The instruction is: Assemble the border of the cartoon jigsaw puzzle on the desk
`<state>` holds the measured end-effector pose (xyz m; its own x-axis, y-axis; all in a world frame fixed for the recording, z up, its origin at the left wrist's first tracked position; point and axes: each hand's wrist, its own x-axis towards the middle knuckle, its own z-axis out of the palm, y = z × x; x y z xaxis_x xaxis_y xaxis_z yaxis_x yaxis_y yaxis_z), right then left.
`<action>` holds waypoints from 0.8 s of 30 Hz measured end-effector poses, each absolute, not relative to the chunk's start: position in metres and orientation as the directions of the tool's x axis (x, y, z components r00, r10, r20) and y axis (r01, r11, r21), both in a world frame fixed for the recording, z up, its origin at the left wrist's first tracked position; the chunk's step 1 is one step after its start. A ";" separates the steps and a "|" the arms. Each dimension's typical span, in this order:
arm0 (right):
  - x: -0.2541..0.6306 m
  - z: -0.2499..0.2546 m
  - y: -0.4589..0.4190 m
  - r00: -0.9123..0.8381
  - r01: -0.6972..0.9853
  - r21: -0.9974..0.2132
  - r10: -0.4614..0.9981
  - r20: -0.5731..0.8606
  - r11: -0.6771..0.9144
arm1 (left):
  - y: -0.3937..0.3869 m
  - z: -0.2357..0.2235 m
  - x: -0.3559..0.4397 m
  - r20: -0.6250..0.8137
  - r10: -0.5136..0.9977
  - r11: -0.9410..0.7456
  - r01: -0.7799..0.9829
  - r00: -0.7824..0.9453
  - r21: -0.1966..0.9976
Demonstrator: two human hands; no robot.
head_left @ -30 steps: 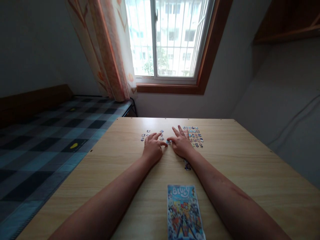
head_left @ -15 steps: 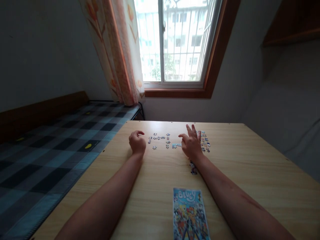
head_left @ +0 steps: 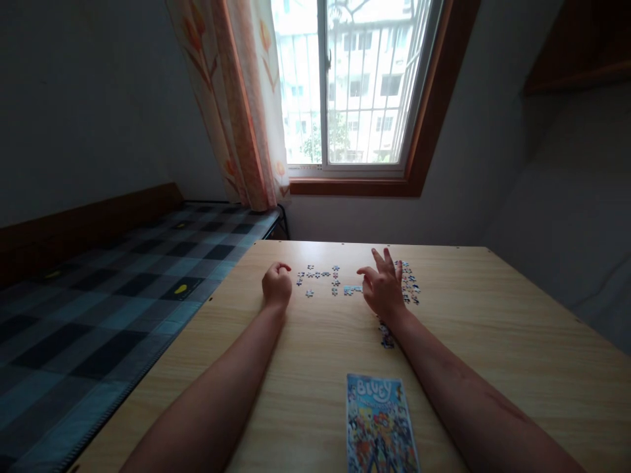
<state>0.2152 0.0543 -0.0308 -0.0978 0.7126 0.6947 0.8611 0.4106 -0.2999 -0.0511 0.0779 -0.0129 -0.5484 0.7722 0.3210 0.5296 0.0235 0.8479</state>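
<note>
My left hand (head_left: 277,284) rests on the table in a loose fist, left of the jigsaw pieces, and no piece shows in it. Beside it lie several loose puzzle pieces (head_left: 309,293), spread out face up. My right hand (head_left: 383,286) has its fingers spread, its palm side low over the table. Just left of that hand is a small joined strip of light blue puzzle pieces (head_left: 352,290), its right end reaching the hand. Several more puzzle pieces (head_left: 411,288) lie right of it, partly hidden by the fingers. A small dark joined cluster (head_left: 386,336) sits below my right wrist.
A colourful "Bluey" picture card or box (head_left: 380,424) lies between my forearms at the near side of the wooden table (head_left: 305,368). A bed with a checked cover (head_left: 148,295) stands on the left. Behind the table are a curtain (head_left: 241,105) and a barred window (head_left: 365,98).
My left hand has moved left, away from the joined blue strip, and curled into a fist. My right hand has shifted slightly away from the strip, fingers still spread. The view has turned left.
</note>
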 end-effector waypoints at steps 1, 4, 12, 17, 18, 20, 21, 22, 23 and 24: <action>0.215 -0.030 0.054 -0.102 0.859 -0.298 0.708 0.699 0.417 | 0.075 -0.012 -0.048 0.354 0.779 0.004 0.569 -0.517 0.822; 0.215 -0.029 0.053 -0.122 0.848 -0.287 0.691 0.713 0.446 | 0.064 -0.010 -0.041 0.468 0.796 -0.082 0.698 -0.383 0.711; 0.218 -0.025 0.047 -0.125 0.846 -0.294 0.700 0.703 0.446 | 0.049 -0.005 -0.026 0.485 0.860 -0.063 0.910 -0.159 0.410; 0.222 -0.022 0.046 -0.115 0.852 -0.306 0.721 0.683 0.425 | 0.044 -0.002 -0.017 0.445 0.894 -0.104 0.949 -0.042 0.299; 0.222 -0.021 0.047 -0.117 0.852 -0.306 0.724 0.680 0.425 | 0.042 0.001 -0.016 0.449 0.893 -0.123 0.951 -0.019 0.284; 0.222 -0.021 0.047 -0.116 0.853 -0.305 0.723 0.681 0.424 | 0.040 0.008 -0.015 0.459 0.888 -0.154 0.959 0.028 0.239; 0.222 -0.021 0.048 -0.114 0.854 -0.302 0.720 0.684 0.423 | 0.039 0.012 -0.014 0.452 0.890 -0.163 0.965 0.054 0.205; 0.222 -0.021 0.048 -0.112 0.857 -0.298 0.716 0.689 0.421 | 0.038 0.016 -0.013 0.430 0.899 -0.166 0.972 0.079 0.168; 0.222 -0.021 0.048 -0.111 0.859 -0.294 0.713 0.693 0.420 | 0.037 0.019 -0.012 0.395 0.913 -0.164 0.977 0.099 0.134; 0.223 -0.021 0.049 -0.112 0.860 -0.289 0.710 0.696 0.419 | 0.037 0.022 -0.011 0.350 0.930 -0.162 0.981 0.115 0.107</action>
